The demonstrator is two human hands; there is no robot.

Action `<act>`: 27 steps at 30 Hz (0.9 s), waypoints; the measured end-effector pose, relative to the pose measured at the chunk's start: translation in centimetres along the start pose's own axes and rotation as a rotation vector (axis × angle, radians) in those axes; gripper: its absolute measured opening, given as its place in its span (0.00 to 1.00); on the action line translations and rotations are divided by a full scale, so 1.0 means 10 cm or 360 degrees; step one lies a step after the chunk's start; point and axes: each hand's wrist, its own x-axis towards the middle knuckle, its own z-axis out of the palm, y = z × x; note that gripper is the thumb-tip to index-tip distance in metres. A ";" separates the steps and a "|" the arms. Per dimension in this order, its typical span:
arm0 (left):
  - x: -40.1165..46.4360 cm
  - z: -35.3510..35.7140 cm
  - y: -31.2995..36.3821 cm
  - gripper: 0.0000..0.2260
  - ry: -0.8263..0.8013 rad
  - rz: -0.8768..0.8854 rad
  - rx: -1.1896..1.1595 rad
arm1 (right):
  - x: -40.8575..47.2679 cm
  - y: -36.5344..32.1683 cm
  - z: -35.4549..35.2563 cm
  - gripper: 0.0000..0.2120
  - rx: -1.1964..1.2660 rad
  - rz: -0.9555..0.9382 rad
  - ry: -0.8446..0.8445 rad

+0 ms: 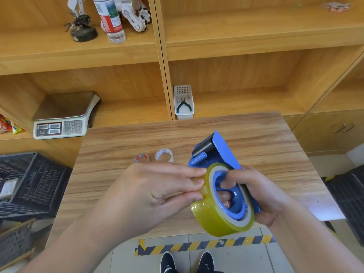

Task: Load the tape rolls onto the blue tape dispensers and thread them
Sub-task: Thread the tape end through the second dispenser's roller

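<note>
A blue tape dispenser is held above the front of the wooden table, with a yellowish tape roll seated on its hub. My right hand grips the dispenser, its fingers curled through the hub opening. My left hand pinches the loose end of the tape at the roll's upper left edge. Two small tape rolls lie on the table behind my left hand: one with red print and a clear one.
A weighing scale sits on the low shelf at left. A white basket holding pliers stands behind the table. Black crates stand at left. Hazard-striped tape marks the floor by my shoes.
</note>
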 end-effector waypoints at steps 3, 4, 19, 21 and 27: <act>0.00 0.00 -0.01 0.11 0.0013 0.0033 0.0039 | 0.01 0.03 0.00 0.08 0.0040 0.0041 -0.0009; 0.00 0.00 -0.01 0.11 0.0019 0.0041 0.0050 | 0.02 0.04 0.00 0.08 0.0054 0.0053 -0.0017; -0.07 0.07 -0.06 0.13 0.0037 -0.0099 -0.0139 | 0.04 0.14 -0.01 0.08 0.0086 0.0149 0.0012; -0.10 0.05 -0.07 0.15 0.0013 -0.0203 -0.0223 | 0.04 0.15 -0.02 0.07 0.0095 0.0164 0.0006; -0.09 0.01 -0.10 0.10 -0.0077 -0.0177 -0.0170 | 0.05 0.14 -0.03 0.06 0.0021 0.0154 -0.0037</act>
